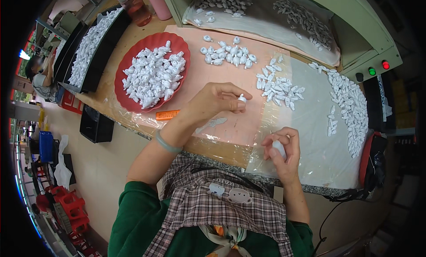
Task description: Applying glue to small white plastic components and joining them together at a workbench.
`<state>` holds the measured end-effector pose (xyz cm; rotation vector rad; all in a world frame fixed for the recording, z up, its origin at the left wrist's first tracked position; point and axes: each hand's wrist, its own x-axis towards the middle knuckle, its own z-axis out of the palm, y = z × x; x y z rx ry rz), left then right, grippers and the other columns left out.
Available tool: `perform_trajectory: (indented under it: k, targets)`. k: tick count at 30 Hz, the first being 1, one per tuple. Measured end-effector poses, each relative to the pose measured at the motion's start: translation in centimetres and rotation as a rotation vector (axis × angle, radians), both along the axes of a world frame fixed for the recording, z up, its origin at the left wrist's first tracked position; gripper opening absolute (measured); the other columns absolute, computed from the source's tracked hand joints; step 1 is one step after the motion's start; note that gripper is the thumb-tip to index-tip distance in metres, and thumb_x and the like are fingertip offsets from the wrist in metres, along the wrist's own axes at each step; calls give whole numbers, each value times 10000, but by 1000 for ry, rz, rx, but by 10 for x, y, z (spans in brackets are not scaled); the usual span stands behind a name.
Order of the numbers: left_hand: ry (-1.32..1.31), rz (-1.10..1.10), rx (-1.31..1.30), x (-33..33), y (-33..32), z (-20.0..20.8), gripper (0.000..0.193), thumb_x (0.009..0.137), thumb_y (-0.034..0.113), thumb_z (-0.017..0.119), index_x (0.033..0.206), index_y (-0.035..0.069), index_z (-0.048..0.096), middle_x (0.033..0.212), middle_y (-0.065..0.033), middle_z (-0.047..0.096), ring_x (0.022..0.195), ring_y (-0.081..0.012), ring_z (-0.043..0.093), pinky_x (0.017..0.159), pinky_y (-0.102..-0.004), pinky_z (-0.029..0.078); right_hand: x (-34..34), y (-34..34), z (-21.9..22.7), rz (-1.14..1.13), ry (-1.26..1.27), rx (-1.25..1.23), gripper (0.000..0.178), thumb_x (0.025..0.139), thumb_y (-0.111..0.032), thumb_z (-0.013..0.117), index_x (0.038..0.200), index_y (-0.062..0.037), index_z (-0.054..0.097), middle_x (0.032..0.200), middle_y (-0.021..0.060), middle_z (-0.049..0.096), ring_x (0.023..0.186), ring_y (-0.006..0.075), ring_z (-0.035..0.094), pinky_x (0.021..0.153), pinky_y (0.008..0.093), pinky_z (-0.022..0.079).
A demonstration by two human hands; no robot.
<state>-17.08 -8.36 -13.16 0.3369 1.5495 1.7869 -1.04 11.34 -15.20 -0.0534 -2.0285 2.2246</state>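
Observation:
My left hand (222, 99) is over the pink sheet, its thumb and fingers pinching a small white figure piece (242, 98). Lower and to the right, my right hand (284, 152) curls around another white piece (278, 147), a smooth elongated one. Ahead of my left hand, rounded white figures (230, 53) with small dark marks stand in a loose group. A heap of slim white pieces (282, 89) lies just right of my left hand. On the left, a red scalloped plate (119, 90) holds a big pile of white figure parts (153, 75).
A pale green cabinet (372, 26) with lit green and red lamps stands at the back, white pieces on its shelf. More white pieces (350, 110) spread along the right. A black tray (95, 79), a pink-lidded bottle (135, 8) and an orange strip (167, 115) sit leftward. Another person (42, 77) sits far left.

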Motion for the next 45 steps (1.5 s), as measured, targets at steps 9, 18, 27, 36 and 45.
perform_trajectory:
  k: [9,18,27,36,45]
  targets:
    - [-312,46,282,50,-15,4,341,866,8,595,1194,-80,562,1076,-165,642,985,-249,652,896,-306,525,-3,22,1,24,110,266,274,824,-76,645,1045,-26,492,1074,112,486,715,113,573,500,183,406]
    - [-412,14,354,64,-16,-8,348,873,31,607,1201,-75,559,1003,-131,655,850,-171,653,780,-256,539,-8,7,15,-204,239,47,492,806,-184,750,1177,4,490,973,153,626,664,122,590,498,180,415]
    - [-379,-49,344,69,-16,-10,342,888,70,614,1202,-59,574,1007,-118,666,847,-130,634,780,-239,515,1,6,26,-206,317,266,456,948,-313,554,1225,42,479,894,149,670,659,103,575,551,191,427]
    - [-394,-69,366,69,-16,-15,338,883,64,617,1194,-62,577,1004,-125,665,846,-142,642,797,-245,521,3,9,25,-179,382,423,426,960,-313,523,1203,34,479,909,182,653,625,121,562,501,209,425]
    - [-395,-84,361,68,-16,-17,328,883,55,613,1188,-61,579,997,-120,666,851,-150,650,804,-253,527,2,11,24,-153,383,464,398,958,-297,531,1180,31,491,913,190,651,628,121,556,498,210,423]
